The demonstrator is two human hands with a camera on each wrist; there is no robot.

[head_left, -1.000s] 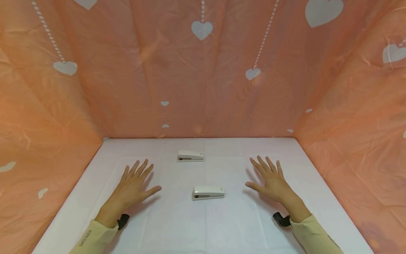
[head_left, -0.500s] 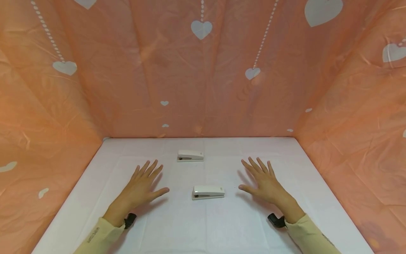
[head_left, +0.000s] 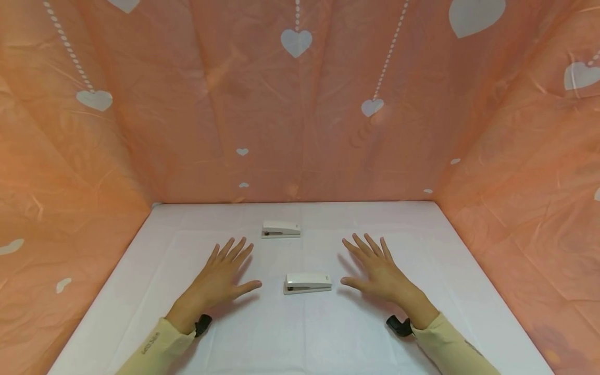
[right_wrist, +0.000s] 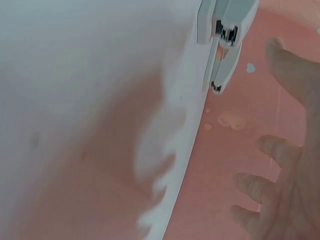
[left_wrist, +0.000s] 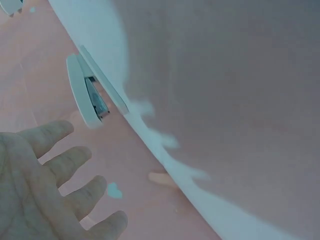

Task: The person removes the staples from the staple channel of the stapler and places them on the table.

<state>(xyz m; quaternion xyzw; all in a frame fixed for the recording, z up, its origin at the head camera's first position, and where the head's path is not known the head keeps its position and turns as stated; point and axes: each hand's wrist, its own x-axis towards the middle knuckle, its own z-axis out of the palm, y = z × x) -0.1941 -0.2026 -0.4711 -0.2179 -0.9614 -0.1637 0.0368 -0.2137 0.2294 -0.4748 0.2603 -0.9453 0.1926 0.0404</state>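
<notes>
Two white staplers lie on the white table, one nearer the front. The near stapler sits between the two hands, and the far stapler lies behind it, slightly to the left. My left hand hovers left of both with its fingers spread and holds nothing. To the right, my right hand hovers with spread fingers, its thumb pointing at the near stapler without touching it. In the left wrist view a stapler shows beyond the fingertips. Both staplers appear at the top of the right wrist view, the closer one partly cut off.
The table is covered in a white cloth. Orange sheeting with pale hearts rises behind it and on both sides. Each wrist carries a black camera mount, such as the left one.
Both hands have moved inward over the table, the left one to the right and the right one to the left, nearer the staplers. Both staplers stay where they were.
</notes>
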